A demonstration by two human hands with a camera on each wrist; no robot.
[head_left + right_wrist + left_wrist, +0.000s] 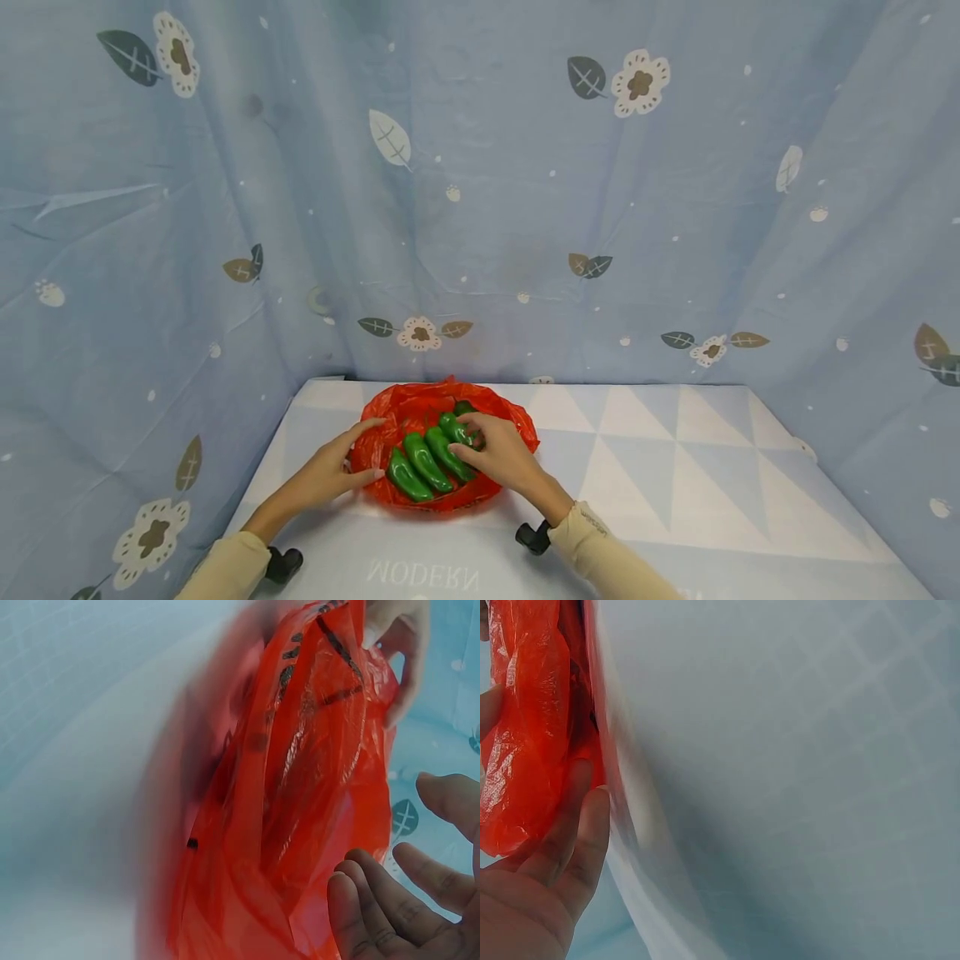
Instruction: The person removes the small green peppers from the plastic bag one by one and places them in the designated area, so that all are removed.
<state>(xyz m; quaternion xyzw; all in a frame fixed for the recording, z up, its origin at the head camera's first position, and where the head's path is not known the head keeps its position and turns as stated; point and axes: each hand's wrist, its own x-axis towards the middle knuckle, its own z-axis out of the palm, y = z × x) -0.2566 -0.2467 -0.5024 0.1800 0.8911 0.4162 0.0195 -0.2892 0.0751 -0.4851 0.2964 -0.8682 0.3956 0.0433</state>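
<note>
In the head view a red plastic bag (371,454) lies spread open like a shallow bowl on the table. Several glossy green peppers (426,461) lie side by side in it, stems pointing away. At the bag's left edge is my left hand (330,471), its thumb near the leftmost pepper. The left wrist view has its relaxed fingers (592,832) against the red plastic. Over the right-hand peppers hovers my right hand (502,450), thumb and fingers apart. In the right wrist view its fingers (397,911) extend beside the bag, holding nothing; the peppers are hidden there by red plastic.
The table (637,475) carries a pale cloth with blue and white triangles and printed lettering near the front. A blue curtain (525,208) with leaves and flowers hangs behind and along both sides. A black wrist device (533,537) sits below each wrist.
</note>
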